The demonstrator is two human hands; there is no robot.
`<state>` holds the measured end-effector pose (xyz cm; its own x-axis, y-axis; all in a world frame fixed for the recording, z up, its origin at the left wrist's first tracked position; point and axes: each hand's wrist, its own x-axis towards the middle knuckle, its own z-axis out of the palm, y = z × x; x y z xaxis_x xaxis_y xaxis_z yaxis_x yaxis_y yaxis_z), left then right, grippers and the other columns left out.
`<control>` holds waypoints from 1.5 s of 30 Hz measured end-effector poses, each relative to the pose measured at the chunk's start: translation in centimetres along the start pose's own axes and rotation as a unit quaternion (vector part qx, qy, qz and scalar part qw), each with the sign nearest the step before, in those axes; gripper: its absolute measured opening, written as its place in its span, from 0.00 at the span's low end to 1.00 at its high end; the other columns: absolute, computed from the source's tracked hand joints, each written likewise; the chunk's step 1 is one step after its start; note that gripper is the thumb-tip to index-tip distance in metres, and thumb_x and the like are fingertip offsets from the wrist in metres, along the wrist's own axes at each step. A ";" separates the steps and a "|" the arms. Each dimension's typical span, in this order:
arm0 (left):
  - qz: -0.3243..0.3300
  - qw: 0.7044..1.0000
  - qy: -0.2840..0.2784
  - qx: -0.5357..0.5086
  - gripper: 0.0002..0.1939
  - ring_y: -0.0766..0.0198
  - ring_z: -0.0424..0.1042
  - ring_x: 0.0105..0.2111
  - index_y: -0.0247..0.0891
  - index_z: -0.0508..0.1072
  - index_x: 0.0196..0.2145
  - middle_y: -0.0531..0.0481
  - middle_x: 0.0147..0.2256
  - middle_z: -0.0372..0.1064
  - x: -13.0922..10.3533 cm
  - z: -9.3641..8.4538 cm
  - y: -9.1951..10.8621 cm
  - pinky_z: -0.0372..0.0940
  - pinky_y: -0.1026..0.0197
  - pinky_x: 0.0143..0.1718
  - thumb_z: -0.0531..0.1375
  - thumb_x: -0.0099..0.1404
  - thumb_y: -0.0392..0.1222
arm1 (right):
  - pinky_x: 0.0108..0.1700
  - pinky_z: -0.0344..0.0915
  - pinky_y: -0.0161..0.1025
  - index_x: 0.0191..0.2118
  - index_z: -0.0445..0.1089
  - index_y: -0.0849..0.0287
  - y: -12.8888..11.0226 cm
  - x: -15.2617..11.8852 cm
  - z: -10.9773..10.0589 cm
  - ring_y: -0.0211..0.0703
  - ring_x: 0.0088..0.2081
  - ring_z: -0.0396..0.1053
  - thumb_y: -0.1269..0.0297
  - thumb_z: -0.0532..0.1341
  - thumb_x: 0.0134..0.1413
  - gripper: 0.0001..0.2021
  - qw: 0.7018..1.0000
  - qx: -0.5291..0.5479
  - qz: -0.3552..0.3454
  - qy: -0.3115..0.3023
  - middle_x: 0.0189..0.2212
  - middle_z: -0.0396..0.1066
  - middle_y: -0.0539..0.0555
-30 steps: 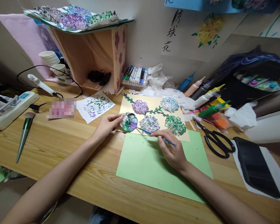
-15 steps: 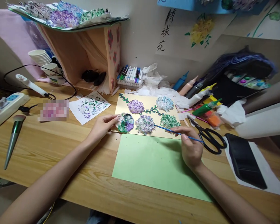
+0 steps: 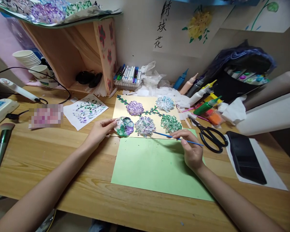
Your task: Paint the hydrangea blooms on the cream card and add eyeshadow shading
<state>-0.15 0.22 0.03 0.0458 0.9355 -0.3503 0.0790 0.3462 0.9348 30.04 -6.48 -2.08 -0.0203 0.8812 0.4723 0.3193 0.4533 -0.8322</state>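
Observation:
My right hand (image 3: 190,151) grips a thin blue paintbrush (image 3: 177,138), whose tip lies at the lower edge of the cream paper (image 3: 147,103) near the purple-and-white painted flower (image 3: 145,125). The paper shows several painted hydrangea blooms on a green stem. My left hand (image 3: 99,130) pinches the rim of a small round paint palette (image 3: 124,125), smeared green and purple, at the paper's lower left corner. A light green sheet (image 3: 157,167) lies on the wooden desk (image 3: 50,151) just below the painting, under my right hand.
Black scissors (image 3: 211,135) and a black phone (image 3: 245,156) lie to the right. Paint bottles (image 3: 203,96), a marker tray (image 3: 127,75) and crumpled tissue sit at the back. Left are a painted scrap (image 3: 85,111), paper cups (image 3: 30,61), a power strip (image 3: 1,108), a makeup brush (image 3: 1,145).
My right hand carried the brush from the palette to the right, and its tip is now by the lower purple flower. The left hand kept hold of the palette. The view shifted.

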 end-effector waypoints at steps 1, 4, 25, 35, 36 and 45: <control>-0.001 1.000 0.000 0.002 0.26 0.65 0.72 0.27 0.37 0.76 0.43 0.46 0.35 0.76 0.0 0.0 0.0 0.58 0.69 0.21 0.67 0.47 0.51 | 0.41 0.61 0.45 0.34 0.68 0.55 0.0 0.0 0.0 0.46 0.37 0.66 0.65 0.51 0.58 0.09 1.000 -0.004 0.004 -0.005 0.31 0.69 0.53; -0.003 1.000 0.000 0.006 0.26 0.63 0.72 0.28 0.36 0.75 0.44 0.45 0.35 0.76 -0.2 0.1 0.2 0.57 0.69 0.21 0.66 0.48 0.51 | 0.40 0.62 0.45 0.34 0.69 0.55 0.0 -0.1 0.1 0.46 0.37 0.67 0.65 0.52 0.58 0.09 1.000 -0.014 0.007 -0.004 0.31 0.70 0.53; 0.003 1.000 -0.003 -0.014 0.26 0.68 0.71 0.28 0.33 0.72 0.46 0.45 0.39 0.74 0.1 0.0 0.0 0.63 0.68 0.27 0.65 0.51 0.48 | 0.44 0.61 0.46 0.38 0.70 0.53 -0.1 -0.2 0.1 0.47 0.41 0.66 0.66 0.51 0.59 0.10 0.998 -0.056 0.011 -0.006 0.36 0.71 0.53; 0.004 1.000 -0.010 -0.002 0.28 0.68 0.70 0.29 0.32 0.71 0.49 0.46 0.38 0.74 0.0 -0.1 0.2 0.63 0.68 0.28 0.65 0.52 0.48 | 0.43 0.61 0.43 0.38 0.70 0.53 0.1 -0.2 -0.1 0.45 0.41 0.66 0.65 0.51 0.60 0.10 0.997 -0.062 0.020 0.038 0.36 0.70 0.52; 0.003 1.000 -0.010 -0.004 0.28 0.69 0.70 0.28 0.32 0.71 0.49 0.46 0.37 0.74 0.0 -0.1 0.2 0.63 0.69 0.28 0.65 0.52 0.47 | 0.43 0.61 0.43 0.38 0.70 0.53 0.1 -0.2 -0.1 0.45 0.41 0.66 0.65 0.51 0.60 0.10 0.997 -0.067 0.024 0.039 0.35 0.70 0.52; -0.005 1.000 -0.006 -0.012 0.26 0.69 0.70 0.29 0.32 0.70 0.48 0.47 0.36 0.74 0.0 0.1 0.3 0.64 0.69 0.30 0.65 0.53 0.45 | 0.42 0.61 0.43 0.35 0.70 0.54 0.1 -0.2 0.0 0.45 0.39 0.66 0.67 0.50 0.59 0.12 0.997 -0.051 -0.018 0.060 0.32 0.71 0.52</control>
<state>-0.05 0.29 0.27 0.0568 0.9309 -0.3607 0.0551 0.3578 0.9322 30.11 -6.58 -2.22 0.0781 0.8399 0.5371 0.4154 0.4623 -0.7834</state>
